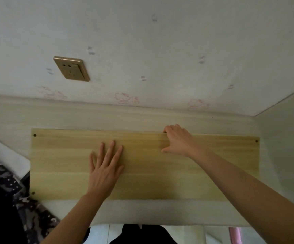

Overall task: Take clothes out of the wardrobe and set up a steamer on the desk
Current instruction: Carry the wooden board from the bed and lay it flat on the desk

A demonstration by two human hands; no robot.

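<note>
A yellowish wooden board [58, 166] with small screw holes at its corners lies flat on the pale desk [107, 117]. My left hand [105, 166] rests flat on the board's middle, fingers straight and spread. My right hand [178, 140] reaches to the board's far edge, fingers curled over that edge and thumb pressed on the top face. No steamer and no wardrobe are in view.
A gold wall socket [71, 68] sits on the white patterned wall behind the desk. A pale side panel [283, 138] closes the desk on the right. Dark patterned fabric [7, 191] lies at the left, beside a white cushion edge. A pink object [235, 235] shows below the desk's front edge.
</note>
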